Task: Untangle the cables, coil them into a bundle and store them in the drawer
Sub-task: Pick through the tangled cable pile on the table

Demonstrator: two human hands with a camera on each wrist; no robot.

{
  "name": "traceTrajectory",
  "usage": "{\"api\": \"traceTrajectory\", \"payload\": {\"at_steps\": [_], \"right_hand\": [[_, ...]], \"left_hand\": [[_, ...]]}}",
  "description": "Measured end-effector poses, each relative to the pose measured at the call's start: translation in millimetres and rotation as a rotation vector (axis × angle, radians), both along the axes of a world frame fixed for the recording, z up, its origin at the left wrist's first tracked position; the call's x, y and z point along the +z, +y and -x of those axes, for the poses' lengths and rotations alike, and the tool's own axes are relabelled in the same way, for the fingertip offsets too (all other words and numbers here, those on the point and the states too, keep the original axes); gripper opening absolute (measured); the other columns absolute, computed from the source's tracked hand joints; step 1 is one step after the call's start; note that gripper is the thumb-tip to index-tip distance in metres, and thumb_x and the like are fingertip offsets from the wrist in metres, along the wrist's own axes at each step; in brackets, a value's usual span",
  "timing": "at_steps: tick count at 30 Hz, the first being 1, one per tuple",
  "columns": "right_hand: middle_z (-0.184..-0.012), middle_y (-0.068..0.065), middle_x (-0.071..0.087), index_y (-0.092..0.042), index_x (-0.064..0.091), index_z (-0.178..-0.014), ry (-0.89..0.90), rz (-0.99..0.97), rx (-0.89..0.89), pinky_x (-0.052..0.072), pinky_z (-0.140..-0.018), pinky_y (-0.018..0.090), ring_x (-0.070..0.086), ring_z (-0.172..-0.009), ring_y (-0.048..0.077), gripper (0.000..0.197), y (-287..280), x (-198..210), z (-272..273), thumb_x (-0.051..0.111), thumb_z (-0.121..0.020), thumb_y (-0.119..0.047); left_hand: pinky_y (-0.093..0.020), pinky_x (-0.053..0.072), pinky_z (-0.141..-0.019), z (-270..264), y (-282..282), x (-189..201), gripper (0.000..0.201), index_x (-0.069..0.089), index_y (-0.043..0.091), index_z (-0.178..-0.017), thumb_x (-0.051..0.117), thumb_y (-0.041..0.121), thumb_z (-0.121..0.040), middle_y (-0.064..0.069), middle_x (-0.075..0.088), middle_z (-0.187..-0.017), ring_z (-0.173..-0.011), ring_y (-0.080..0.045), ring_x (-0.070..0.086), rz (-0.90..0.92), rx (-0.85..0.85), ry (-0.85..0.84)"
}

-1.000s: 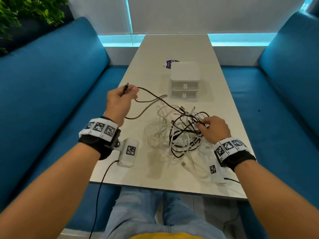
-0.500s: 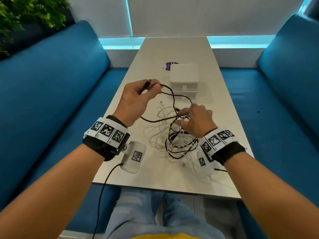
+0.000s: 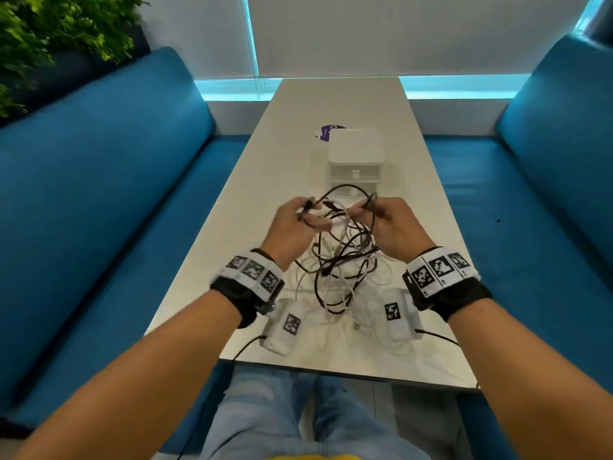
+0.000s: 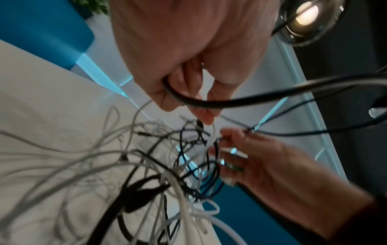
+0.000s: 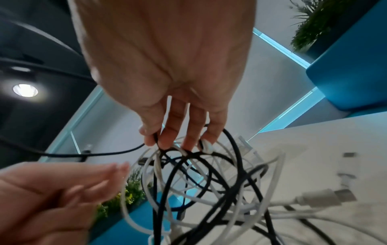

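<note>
A tangle of black and white cables (image 3: 338, 270) hangs between my hands, and its lower part lies on the white table (image 3: 252, 207). My left hand (image 3: 310, 214) pinches the plug end of a black cable (image 3: 348, 186). My right hand (image 3: 366, 210) pinches the same black loop a little to the right. In the left wrist view the black cable (image 4: 209, 103) runs under my curled left fingers (image 4: 207, 114). In the right wrist view my right fingertips (image 5: 163, 140) sit in the black and white loops (image 5: 199, 174). The white drawer unit (image 3: 356, 154) stands behind the hands, drawers closed.
A purple and white card (image 3: 326, 131) lies behind the drawer unit. Blue sofas (image 3: 99, 194) flank the table on both sides. A white USB plug (image 5: 335, 195) rests on the table by the near edge. A plant (image 3: 49, 28) stands at the back left.
Both hands rose and came together in front of the drawer unit. The right hand left the pile and now pinches the black cable. Part of the tangle has lifted off the table.
</note>
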State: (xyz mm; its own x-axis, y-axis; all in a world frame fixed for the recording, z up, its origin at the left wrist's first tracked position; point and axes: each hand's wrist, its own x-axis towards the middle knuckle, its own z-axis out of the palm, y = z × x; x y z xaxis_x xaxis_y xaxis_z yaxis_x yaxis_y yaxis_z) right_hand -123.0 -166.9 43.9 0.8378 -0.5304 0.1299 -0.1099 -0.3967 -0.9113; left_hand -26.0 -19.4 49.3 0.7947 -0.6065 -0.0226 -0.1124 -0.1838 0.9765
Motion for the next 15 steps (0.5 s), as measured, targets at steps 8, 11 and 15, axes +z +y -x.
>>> {"api": "traceTrajectory", "payload": {"at_steps": [8,11,15], "right_hand": [[-0.079,0.009,0.073,-0.006,0.073,-0.082,-0.11,0.031,0.039,0.052,-0.082,0.039,0.069,-0.081,0.021,0.019,-3,16,9,0.059,-0.091,-0.017],[-0.08,0.015,0.072,-0.002,0.072,-0.082,-0.104,-0.017,0.059,0.051,-0.085,0.049,0.068,-0.084,0.03,0.02,3,19,9,0.061,-0.088,-0.018],[-0.077,0.017,0.071,-0.002,0.071,-0.08,-0.132,-0.017,0.075,0.053,-0.08,0.048,0.067,-0.081,0.033,0.023,7,23,8,0.061,-0.089,-0.02]], "left_hand": [[-0.017,0.046,-0.067,17,-31,-16,0.025,0.064,0.022,-0.085,0.083,0.032,-0.071,0.008,0.063,-0.077,-0.073,-0.006,0.061,0.053,0.078,-0.413],[-0.031,0.051,-0.068,21,-33,-22,0.026,0.059,0.021,-0.082,0.082,0.027,-0.072,0.004,0.062,-0.073,-0.072,-0.014,0.059,0.12,0.142,-0.488],[-0.038,0.054,-0.074,23,-36,-28,0.028,0.072,0.013,-0.086,0.067,0.039,-0.077,-0.001,0.069,-0.079,-0.076,-0.019,0.064,0.136,0.12,-0.518]]}}
